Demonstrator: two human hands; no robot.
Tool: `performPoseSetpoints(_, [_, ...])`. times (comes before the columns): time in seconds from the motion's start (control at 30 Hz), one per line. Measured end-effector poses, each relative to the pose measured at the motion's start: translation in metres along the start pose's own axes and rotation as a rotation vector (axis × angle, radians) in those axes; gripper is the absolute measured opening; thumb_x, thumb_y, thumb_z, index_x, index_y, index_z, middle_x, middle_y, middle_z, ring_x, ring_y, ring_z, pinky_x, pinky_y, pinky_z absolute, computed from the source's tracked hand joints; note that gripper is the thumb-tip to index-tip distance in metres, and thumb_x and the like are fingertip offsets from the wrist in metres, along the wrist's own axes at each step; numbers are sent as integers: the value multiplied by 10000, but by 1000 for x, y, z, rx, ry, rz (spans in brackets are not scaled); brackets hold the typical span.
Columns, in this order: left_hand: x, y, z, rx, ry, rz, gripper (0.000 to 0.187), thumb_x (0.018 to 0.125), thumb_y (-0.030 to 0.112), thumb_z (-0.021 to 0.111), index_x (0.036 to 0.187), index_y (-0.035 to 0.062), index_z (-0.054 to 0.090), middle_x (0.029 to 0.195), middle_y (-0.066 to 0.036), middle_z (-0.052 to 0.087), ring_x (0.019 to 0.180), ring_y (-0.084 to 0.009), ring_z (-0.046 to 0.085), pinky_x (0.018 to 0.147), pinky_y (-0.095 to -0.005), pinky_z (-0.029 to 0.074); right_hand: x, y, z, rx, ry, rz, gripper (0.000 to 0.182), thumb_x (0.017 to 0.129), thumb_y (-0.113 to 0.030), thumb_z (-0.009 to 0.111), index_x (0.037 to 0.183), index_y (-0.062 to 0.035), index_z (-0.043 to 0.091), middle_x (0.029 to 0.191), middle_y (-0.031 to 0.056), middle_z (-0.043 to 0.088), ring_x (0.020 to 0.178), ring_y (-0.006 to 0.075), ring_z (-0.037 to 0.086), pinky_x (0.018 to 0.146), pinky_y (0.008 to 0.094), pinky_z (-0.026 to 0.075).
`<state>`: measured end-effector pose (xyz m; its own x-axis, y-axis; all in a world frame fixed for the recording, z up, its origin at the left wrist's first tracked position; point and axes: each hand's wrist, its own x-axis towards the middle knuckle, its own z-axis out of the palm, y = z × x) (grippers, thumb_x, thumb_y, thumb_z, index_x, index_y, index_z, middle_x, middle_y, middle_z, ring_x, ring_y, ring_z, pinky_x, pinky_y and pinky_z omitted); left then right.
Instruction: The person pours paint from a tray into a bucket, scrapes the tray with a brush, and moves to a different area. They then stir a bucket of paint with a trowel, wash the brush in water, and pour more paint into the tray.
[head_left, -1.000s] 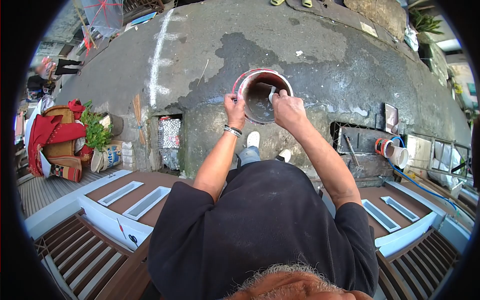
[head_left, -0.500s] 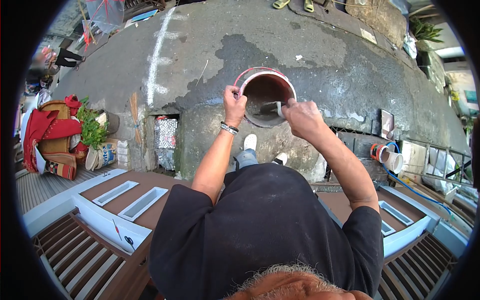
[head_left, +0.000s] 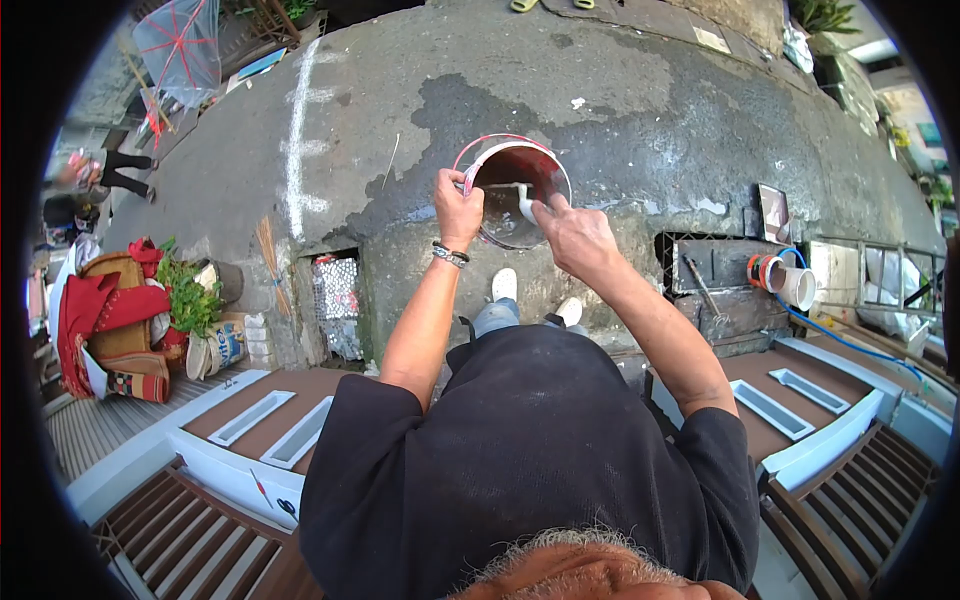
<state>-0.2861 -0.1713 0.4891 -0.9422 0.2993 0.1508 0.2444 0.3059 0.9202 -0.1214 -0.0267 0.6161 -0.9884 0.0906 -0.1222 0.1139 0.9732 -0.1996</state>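
A bucket [head_left: 563,180] with a pale rim and reddish inner wall tilts in front of me, its mouth facing me. Wet grey material lies in its lower part. My left hand [head_left: 459,210] grips the rim on the left, fingers closed around it; the thin red bail handle arcs behind the rim. Inside the mouth, my right hand [head_left: 578,236] is closed on a white-handled tool [head_left: 526,205]. A thin crosspiece shows at the tool's far end, its exact kind unclear.
Wet patches darken the concrete lane [head_left: 640,130]. To the left are a straw broom [head_left: 268,255], an open drain pit [head_left: 337,300] and a green plant [head_left: 192,297]. On the right stand an orange bucket [head_left: 765,272] and a blue hose [head_left: 840,336]. A person [head_left: 115,172] is far left.
The white-handled tool has shifted inside the bucket, now showing its crosspiece. My right hand and the bucket have moved slightly left in view, and the camera has shifted a little.
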Motion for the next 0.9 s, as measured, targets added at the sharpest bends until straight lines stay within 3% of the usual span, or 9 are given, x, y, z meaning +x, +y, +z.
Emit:
performPoseSetpoints(0.03, [0,4,2,19,-20,-5,211,685,12,601,877,12,512,805,-147,554,717,-309,545,689,-429,450,5,0,4,3,56,10,397,829,-40,579,1222,-49,528,960,156,600,750,325,700,610,433,555])
performPoseSetpoints(0.07, [-1,8,4,38,-40,-11,209,684,12,601,873,12,511,816,-157,559,734,-333,554,703,-444,453,9,3,8,-139,160,-23,266,858,-109,577,1105,-12,566,887,122,592,684,239,705,556,357,559])
performPoseSetpoints(0.17, [0,11,14,91,-76,-6,207,686,8,602,867,14,502,847,-168,557,788,-365,561,738,-468,452,12,12,35,-247,116,59,262,865,-135,579,1094,-8,568,885,96,591,678,204,698,543,333,556])
performPoseSetpoints(0.33, [-8,25,37,125,-93,137,215,689,-7,595,873,13,486,860,-173,541,835,-385,549,760,-476,445,4,-12,49,-423,-42,143,265,769,-119,621,957,37,723,887,178,633,737,244,659,499,350,539])
performPoseSetpoints(0.43, [-10,29,47,123,-92,182,222,693,-4,592,890,11,491,868,-183,542,838,-394,551,759,-476,448,-7,-12,44,-344,-189,133,282,818,-107,594,1051,46,641,935,144,626,782,240,699,554,364,571])
performPoseSetpoints(0.53, [-9,24,55,147,-28,227,223,697,14,606,904,13,523,841,-165,556,768,-346,566,718,-439,460,-27,-11,50,-137,-122,155,254,785,-87,619,984,46,703,896,179,646,783,278,704,540,380,551])
performPoseSetpoints(0.63, [-6,22,54,74,-166,62,238,685,1,593,900,12,490,902,-190,543,873,-398,543,785,-478,441,-33,0,16,-23,-155,215,242,792,-69,614,1005,30,673,940,187,648,787,294,718,605,388,566])
performPoseSetpoints(0.8, [-9,17,61,-54,-238,25,233,680,16,616,894,22,524,733,-52,515,564,-167,458,563,-330,426,-30,28,12,-9,-4,369,308,810,-67,607,1099,35,579,986,175,619,760,295,714,633,401,573])
performPoseSetpoints(0.9, [-17,13,81,-57,-212,62,230,697,19,625,912,29,542,732,2,510,613,-101,466,571,-293,422,-48,32,21,35,-18,402,267,817,-44,593,1070,40,596,978,186,628,767,298,714,616,409,570])
